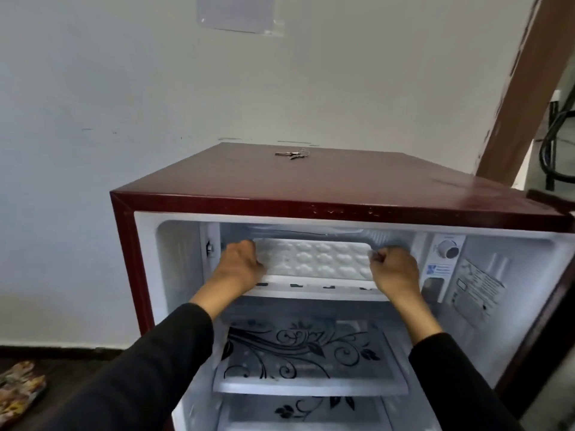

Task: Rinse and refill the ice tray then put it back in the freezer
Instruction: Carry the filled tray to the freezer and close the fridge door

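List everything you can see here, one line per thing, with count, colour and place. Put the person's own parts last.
fridge: one, dark red, door open, against the wall
ice tray: one, white, at the freezer opening
keys: one bunch, silver, on the fridge top
thermostat dial: one, white, inside right wall
glass shelves: two, black floral print, below the freezer
patterned cloth: one, multicoloured, floor at left
left hand: gripping the tray's left end
right hand: gripping the tray's right end
sleeves: two, black
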Demonstrator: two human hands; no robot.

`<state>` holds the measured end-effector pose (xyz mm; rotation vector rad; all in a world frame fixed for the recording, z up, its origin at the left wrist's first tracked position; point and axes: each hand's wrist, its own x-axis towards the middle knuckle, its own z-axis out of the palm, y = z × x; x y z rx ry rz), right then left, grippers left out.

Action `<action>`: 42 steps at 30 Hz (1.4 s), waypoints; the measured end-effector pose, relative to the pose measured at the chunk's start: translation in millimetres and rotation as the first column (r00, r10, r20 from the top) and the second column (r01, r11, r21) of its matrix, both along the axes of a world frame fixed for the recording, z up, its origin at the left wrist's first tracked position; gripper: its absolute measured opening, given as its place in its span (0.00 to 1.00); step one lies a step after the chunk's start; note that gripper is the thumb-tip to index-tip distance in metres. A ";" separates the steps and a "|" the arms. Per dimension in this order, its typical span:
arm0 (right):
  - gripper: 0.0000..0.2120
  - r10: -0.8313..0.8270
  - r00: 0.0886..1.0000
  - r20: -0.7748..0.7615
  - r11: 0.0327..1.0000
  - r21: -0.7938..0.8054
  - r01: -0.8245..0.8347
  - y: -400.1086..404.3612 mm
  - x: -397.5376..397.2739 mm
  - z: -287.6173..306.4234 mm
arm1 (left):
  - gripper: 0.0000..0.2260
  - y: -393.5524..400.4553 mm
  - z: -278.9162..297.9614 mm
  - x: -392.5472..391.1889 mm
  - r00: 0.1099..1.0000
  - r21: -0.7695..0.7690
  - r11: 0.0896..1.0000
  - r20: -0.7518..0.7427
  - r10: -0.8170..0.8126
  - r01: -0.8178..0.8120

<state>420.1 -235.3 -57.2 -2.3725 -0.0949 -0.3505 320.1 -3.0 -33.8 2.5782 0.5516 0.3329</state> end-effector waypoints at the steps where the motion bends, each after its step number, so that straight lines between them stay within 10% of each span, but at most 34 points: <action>1: 0.15 0.000 1.000 -0.001 1.000 -0.012 0.000 2.2 8.3 -1.5 | 0.10 2.0 -2.0 7.2 1.000 0.007 1.000 -0.005 0.003 -0.003; 32: 0.16 -0.041 0.999 -0.011 0.990 -0.135 0.039 34.6 89.6 -17.1 | 0.16 16.1 -15.7 72.8 0.995 0.168 0.985 -0.095 0.042 -0.026; 42: 0.10 0.079 0.993 0.091 0.994 0.073 -0.085 11.1 -0.1 14.7 | 0.15 -34.0 6.0 9.8 0.999 0.288 0.958 -0.035 -0.010 0.020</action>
